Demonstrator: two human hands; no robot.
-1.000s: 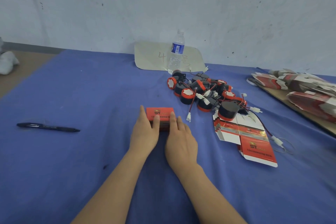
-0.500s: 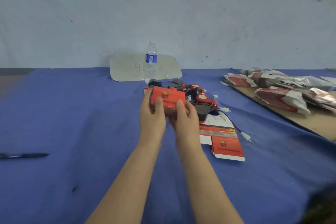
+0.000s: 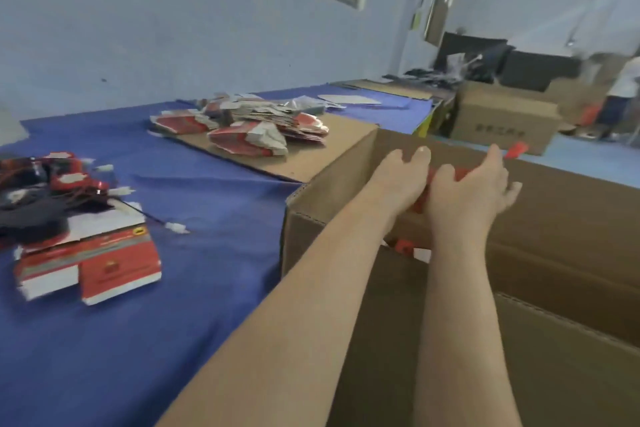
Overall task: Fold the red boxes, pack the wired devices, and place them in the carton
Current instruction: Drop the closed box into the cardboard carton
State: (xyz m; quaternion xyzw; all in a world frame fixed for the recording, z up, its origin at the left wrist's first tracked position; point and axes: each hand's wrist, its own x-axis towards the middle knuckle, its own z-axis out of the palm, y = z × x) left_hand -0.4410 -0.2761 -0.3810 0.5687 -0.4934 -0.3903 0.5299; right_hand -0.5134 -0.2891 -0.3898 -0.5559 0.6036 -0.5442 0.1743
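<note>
Both my hands reach over the open brown carton (image 3: 313,218) beside the table. Between them they hold a folded red box (image 3: 420,205), mostly hidden by my fingers. My left hand (image 3: 398,180) grips its left side and my right hand (image 3: 467,198) wraps its right side. Red packed boxes (image 3: 403,247) show low inside the carton, below my wrists. A pile of black and red wired devices (image 3: 52,191) lies on the blue cloth at the left. Flat unfolded red boxes (image 3: 104,260) lie in front of that pile.
A stack of flat red box blanks (image 3: 242,125) rests on a cardboard sheet (image 3: 304,156) at the table's back. Another brown carton (image 3: 502,118) stands on the floor beyond. A person (image 3: 623,94) stands at the far right. The carton's flaps stand open.
My hands lifted the red box off the table and carried it right, over the carton. The view swung right, so the pen and the bottle left the frame.
</note>
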